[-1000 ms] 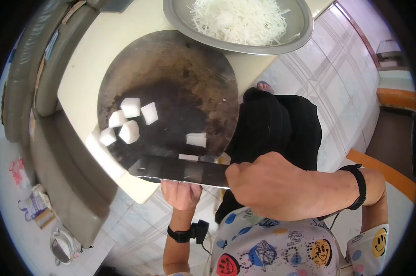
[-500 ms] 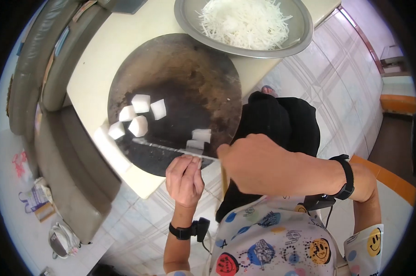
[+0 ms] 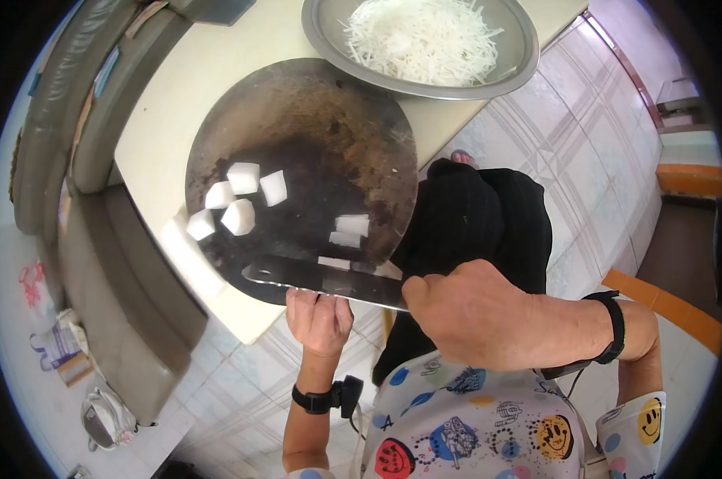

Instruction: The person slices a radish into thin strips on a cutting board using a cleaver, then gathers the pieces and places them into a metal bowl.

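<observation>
My right hand (image 3: pixel 476 311) grips the handle of a kitchen knife (image 3: pixel 361 286), its broad dark blade tilted over the near edge of the round chopping board (image 3: pixel 297 104). My left hand (image 3: pixel 319 321) is closed at that edge, fingertips bent against the blade; whatever they hold is hidden behind it. Just beyond the blade lies a white slice (image 3: pixel 334 262), partly covered. Two more white slices (image 3: pixel 349 231) rest side by side a little farther up. Several peeled white chunks, perhaps radish (image 3: pixel 243 178), sit on the board's left part.
A metal bowl (image 3: pixel 425 89) heaped with white shreds (image 3: pixel 421 40) stands at the table's far right. A long white piece (image 3: pixel 191 259) lies beside the board on the cream table (image 3: pixel 157 104). A grey sofa (image 3: pixel 129 295) is to the left.
The knife and my right hand have moved nearer my body, and the blade now shows its flat side. A slice has appeared beyond the blade. My left hand has shifted slightly nearer me.
</observation>
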A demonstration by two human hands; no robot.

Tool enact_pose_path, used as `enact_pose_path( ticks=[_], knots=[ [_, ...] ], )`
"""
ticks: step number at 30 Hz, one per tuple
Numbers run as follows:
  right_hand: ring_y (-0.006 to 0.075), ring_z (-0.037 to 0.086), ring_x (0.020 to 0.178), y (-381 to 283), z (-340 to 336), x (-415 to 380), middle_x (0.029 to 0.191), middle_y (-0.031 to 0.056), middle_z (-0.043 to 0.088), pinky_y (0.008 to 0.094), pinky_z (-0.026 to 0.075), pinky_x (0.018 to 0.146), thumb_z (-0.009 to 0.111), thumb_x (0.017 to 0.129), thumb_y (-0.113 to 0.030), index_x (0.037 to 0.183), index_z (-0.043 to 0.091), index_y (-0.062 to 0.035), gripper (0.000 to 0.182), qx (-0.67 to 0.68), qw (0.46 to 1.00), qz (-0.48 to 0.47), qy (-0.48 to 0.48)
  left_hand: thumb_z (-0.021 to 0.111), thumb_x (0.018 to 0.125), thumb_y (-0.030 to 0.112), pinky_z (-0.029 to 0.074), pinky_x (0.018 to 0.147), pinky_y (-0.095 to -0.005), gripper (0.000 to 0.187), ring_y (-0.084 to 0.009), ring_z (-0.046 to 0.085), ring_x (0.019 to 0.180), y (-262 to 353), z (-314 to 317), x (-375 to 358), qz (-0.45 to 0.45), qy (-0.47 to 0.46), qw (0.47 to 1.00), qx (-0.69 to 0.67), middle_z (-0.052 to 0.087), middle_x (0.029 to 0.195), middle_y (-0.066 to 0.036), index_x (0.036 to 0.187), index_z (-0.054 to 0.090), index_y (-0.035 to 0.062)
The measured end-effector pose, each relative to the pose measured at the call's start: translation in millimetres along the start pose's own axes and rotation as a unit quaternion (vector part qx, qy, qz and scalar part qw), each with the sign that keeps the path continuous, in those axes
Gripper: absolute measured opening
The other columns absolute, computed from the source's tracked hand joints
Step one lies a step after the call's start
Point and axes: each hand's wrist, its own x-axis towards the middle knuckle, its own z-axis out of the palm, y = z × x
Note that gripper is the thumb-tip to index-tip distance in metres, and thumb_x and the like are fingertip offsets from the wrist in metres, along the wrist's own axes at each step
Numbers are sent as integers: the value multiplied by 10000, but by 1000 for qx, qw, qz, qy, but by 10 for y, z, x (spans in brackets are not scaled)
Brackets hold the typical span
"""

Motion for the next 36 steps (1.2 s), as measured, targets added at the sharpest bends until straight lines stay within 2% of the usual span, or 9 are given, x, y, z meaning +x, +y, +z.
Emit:
enact_pose_path(
  ticks=[4,6,7,19,22,24,31,33,36],
  knots=[
    [302,608,536,-13,6,-3,649,170,570,379,468,472,596,677,-10,830,498,73,200,-13,1000,-17,10,687,756,-32,493,803,-468,187,-410,610,862,9,5,36,14,14,1000,1,639,979,-194,941,663,-32],
    [293,608,539,-9,-4,14,654,171,567,368,471,468,600,673,-10,839,514,96,215,-18,999,-30,4,628,727,-71,524,762,-468,39,-378,632,801,32,-8,76,9,3,1000,14,633,903,-198,756,610,-53],
    [293,608,539,-4,-13,29,654,171,567,368,471,468,600,673,-10,839,514,96,215,-17,1000,-27,3,628,727,-71,524,762,-468,39,-378,632,801,31,-7,80,8,2,1000,10,633,903,-198,756,610,-53],
    [331,648,595,39,78,400,673,198,604,375,493,498,625,663,-12,757,569,93,152,36,997,-68,32,657,743,-56,519,712,-432,59,-329,610,748,10,-24,73,26,4,1000,5,611,864,-159,788,624,-37],
    [344,639,573,76,131,422,653,200,600,385,498,505,624,674,-11,767,564,87,148,47,991,-91,91,678,748,-60,513,718,-410,77,-325,612,798,46,-33,125,16,-3,1000,2,618,885,-149,812,644,-33],
    [353,629,551,120,146,385,614,203,584,389,498,504,619,680,-8,750,550,69,124,54,991,-45,112,710,745,-62,512,731,-381,113,-316,612,844,73,-4,174,5,8,1000,-11,626,911,-135,841,660,-29],
    [369,612,529,164,30,233,579,215,563,408,473,488,602,681,3,753,523,52,117,30,995,-26,96,739,723,-69,510,748,-364,178,-301,614,867,82,41,198,13,33,999,-26,632,943,-125,881,673,-22],
    [374,664,654,78,2,192,687,243,632,411,525,586,641,661,-8,728,613,70,106,44,996,-14,73,739,712,-70,512,748,-367,178,-305,610,858,89,6,188,5,23,1000,-21,629,939,-125,871,677,-20],
    [373,656,632,51,-9,149,680,243,627,405,518,567,642,653,3,729,608,78,112,50,997,-22,52,705,738,-66,500,794,-414,204,-343,610,888,66,-14,117,3,2,1000,-10,628,989,-146,918,634,-1]
  ],
)
